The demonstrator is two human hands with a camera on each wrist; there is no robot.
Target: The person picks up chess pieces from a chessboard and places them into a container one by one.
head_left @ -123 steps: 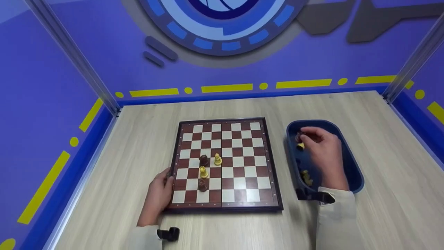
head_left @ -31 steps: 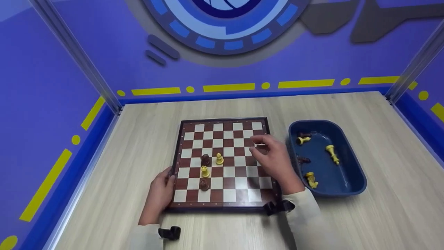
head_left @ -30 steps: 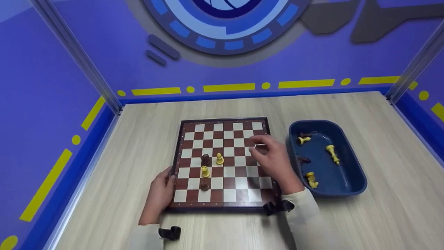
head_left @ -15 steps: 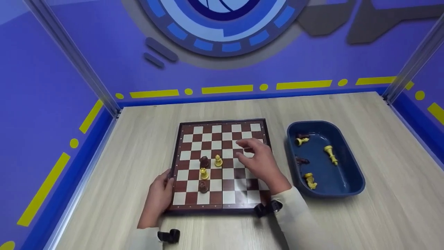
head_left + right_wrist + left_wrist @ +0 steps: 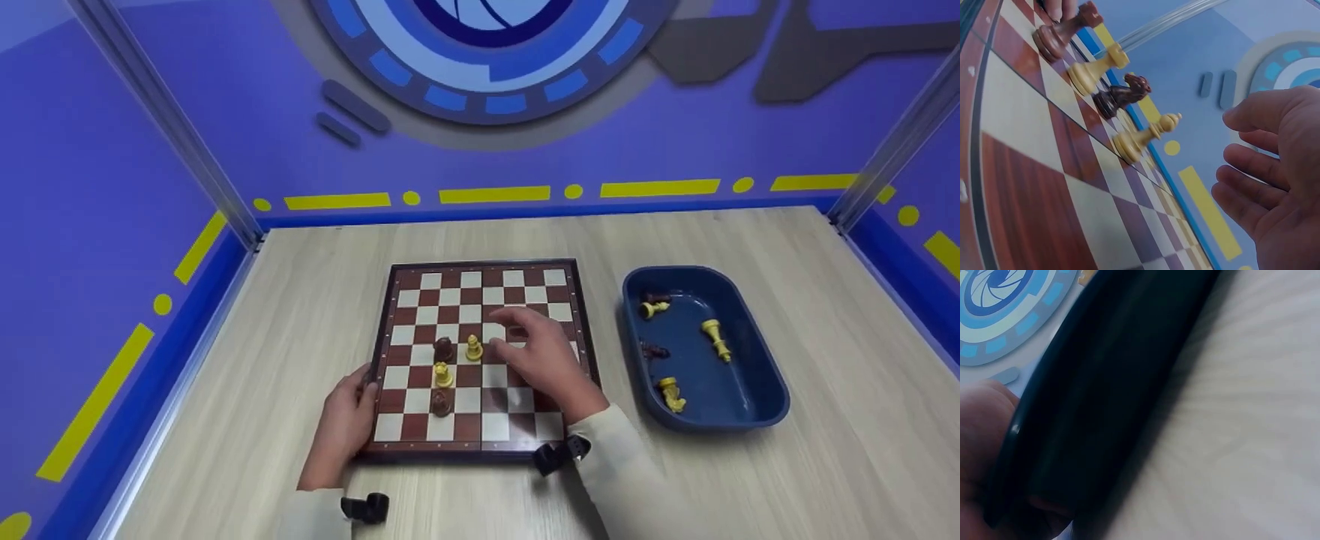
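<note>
My left hand [image 5: 345, 427] grips the left edge of the chessboard [image 5: 517, 448]; in the left wrist view the dark board side [image 5: 1100, 382] hides part of the fingers. Over the middle of the board hovers my right hand [image 5: 541, 356], fingers loosely bent and thumb apart, holding nothing. Just left of its fingertips stands a cream bishop [image 5: 473, 348]. A dark knight [image 5: 443, 348], a cream rook [image 5: 443, 376] and a dark rook [image 5: 441, 403] stand in a column further left. The right wrist view shows the bishop [image 5: 1140, 140] upright on the board, apart from the right hand [image 5: 1280, 163].
A blue tray [image 5: 750, 416] sits right of the board. Several chess pieces lie in it, among them a long cream piece [image 5: 716, 340] and a cream knight [image 5: 671, 395]. Purple-blue panels [image 5: 495, 161] wall the table [image 5: 315, 300] at the back and sides.
My right hand, earlier in the tray by a dark piece, has come over the board and moved left to near the bishop. The left hand and the pieces on the board stay put.
</note>
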